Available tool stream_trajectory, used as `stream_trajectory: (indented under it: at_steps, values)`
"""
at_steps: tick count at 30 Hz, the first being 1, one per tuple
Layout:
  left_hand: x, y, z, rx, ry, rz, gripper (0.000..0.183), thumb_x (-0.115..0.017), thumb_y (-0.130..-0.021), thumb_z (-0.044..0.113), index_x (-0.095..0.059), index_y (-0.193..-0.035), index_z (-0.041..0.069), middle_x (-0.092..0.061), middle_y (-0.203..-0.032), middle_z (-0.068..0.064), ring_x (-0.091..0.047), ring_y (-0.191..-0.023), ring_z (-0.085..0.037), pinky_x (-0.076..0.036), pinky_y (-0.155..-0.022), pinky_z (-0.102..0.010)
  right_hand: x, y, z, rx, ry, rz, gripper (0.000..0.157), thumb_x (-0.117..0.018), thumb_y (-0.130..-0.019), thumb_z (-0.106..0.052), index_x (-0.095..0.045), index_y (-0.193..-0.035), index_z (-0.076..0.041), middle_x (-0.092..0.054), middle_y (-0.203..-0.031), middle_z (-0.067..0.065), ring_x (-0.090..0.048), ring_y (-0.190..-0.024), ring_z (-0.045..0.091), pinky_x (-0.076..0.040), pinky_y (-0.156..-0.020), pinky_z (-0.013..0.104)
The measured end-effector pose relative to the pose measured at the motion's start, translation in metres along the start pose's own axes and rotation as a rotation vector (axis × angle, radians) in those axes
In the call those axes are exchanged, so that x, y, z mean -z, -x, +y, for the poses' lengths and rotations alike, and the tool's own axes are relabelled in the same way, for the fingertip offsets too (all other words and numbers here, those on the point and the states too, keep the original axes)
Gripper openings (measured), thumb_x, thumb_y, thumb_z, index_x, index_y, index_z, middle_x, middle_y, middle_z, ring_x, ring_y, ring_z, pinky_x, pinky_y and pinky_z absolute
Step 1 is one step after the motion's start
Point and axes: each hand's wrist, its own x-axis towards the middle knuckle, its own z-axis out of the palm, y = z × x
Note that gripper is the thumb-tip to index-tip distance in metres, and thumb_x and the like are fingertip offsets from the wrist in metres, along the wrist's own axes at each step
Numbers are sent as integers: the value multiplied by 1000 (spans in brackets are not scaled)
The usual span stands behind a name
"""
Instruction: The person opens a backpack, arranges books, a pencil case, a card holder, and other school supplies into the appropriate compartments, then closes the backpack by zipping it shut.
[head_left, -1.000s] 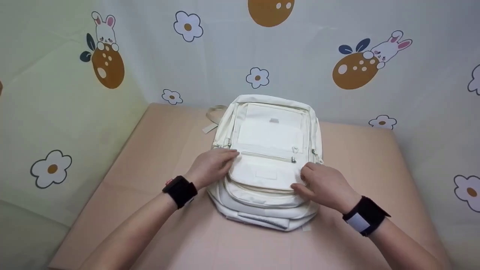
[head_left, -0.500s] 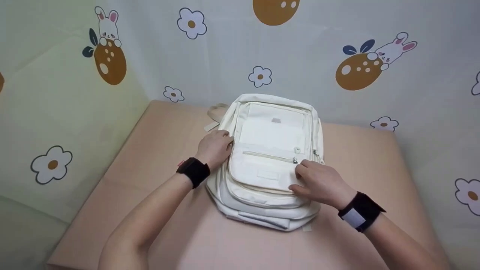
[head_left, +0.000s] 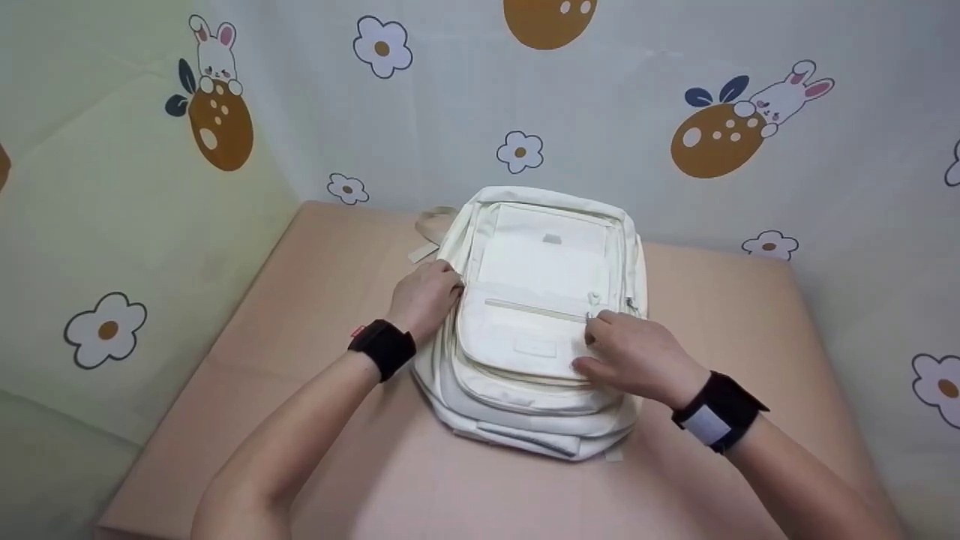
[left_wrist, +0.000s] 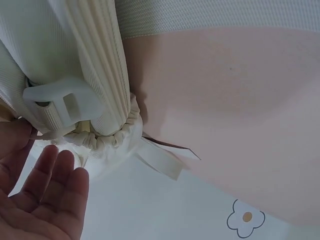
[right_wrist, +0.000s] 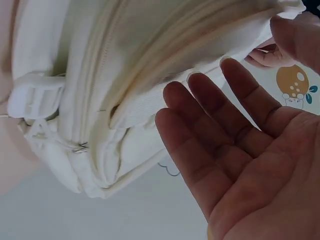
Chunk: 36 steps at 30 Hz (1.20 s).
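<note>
A cream backpack lies front side up, its front pocket folded down toward the person. At the bag's left edge is my left hand; in the left wrist view its thumb and index finger pinch a thin cream zipper pull below a white buckle, the other fingers loose. My right hand is at the front pocket's right edge. The right wrist view shows its fingers relaxed and nearly straight, fingertips right at the pocket fabric. A short zipper crosses the front pocket.
The backpack rests on a pinkish table. A beige strap sticks out at its upper left. Patterned curtains with rabbits and flowers hang behind and beside the table. Both wrists wear black bands.
My left hand has moved up along the bag's left edge, from the front pocket's corner to the zipper at the side. My right hand has shifted slightly left and up. The backpack stays in place.
</note>
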Motion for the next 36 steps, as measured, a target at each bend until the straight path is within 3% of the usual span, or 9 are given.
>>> stream_trajectory:
  at_steps: [2, 5, 9, 12, 17, 23, 30, 36]
  values:
    - [2, 2, 0, 8, 26, 6, 11, -67, -99, 13, -77, -100, 10, -67, -98, -8, -64, -91, -29, -53, -75, -46, 6, -7, -8, 34, -3, 20, 37, -76, -90, -42, -67, -102, -8, -62, -92, 2, -61, -78, 20, -53, -65, 40]
    - [4, 4, 1, 18, 54, 13, 10, -67, -99, 13, -76, -99, 10, -68, -97, -8, -66, -91, -29, -54, -75, -45, 13, -24, -24, 96, -6, 10, 48, -74, -92, -43, -68, -118, -3, -67, -115, 12, -66, -103, 30, -55, -84, 47]
    - [3, 5, 1, 19, 62, 20, 10, -67, -99, 13, -76, -97, 10, -69, -95, -7, -67, -89, -28, -54, -75, -44, 14, -55, -45, 125, -14, -112, 66, -67, -96, -49, -58, -140, -1, -51, -149, 20, -50, -136, 37, -43, -108, 50]
    - [2, 6, 1, 18, 65, 14, 9, -67, -99, 13, -76, -97, 10, -69, -94, -7, -66, -88, -27, -53, -75, -44, 7, -75, -59, 121, -21, -229, 80, -60, -97, -58, -45, -152, -3, -37, -160, 16, -34, -148, 33, -31, -118, 45]
    - [4, 6, 3, 33, 73, 9, 11, -67, -99, 15, -77, -99, 11, -69, -95, -6, -66, -89, -27, -53, -76, -45, -9, -95, -76, 151, -45, -333, 97, -61, -91, -67, -31, -159, -4, -27, -165, 16, -25, -152, 32, -24, -120, 42]
    - [9, 6, 3, 37, 59, -5, 10, -67, -99, 16, -76, -98, 11, -69, -95, -6, -66, -89, -28, -53, -76, -46, -23, -100, -85, 174, 0, -347, 86, -63, -94, -52, -34, -158, -3, -29, -164, 19, -28, -150, 36, -26, -120, 43]
    - [13, 9, 5, 41, 58, -43, 10, -66, -99, 15, -74, -94, 10, -67, -92, -6, -65, -86, -27, -52, -75, -45, -26, -99, -84, 169, 6, -348, 83, -61, -96, -52, -34, -158, -4, -29, -164, 18, -27, -151, 35, -24, -121, 42]
    - [17, 20, 8, 20, 48, -66, 12, -67, -98, 15, -73, -89, 10, -66, -87, -5, -64, -79, -26, -52, -71, -45, -25, -97, -84, 159, -7, -357, 83, -62, -96, -51, -33, -159, -5, -28, -164, 18, -26, -151, 34, -24, -121, 42]
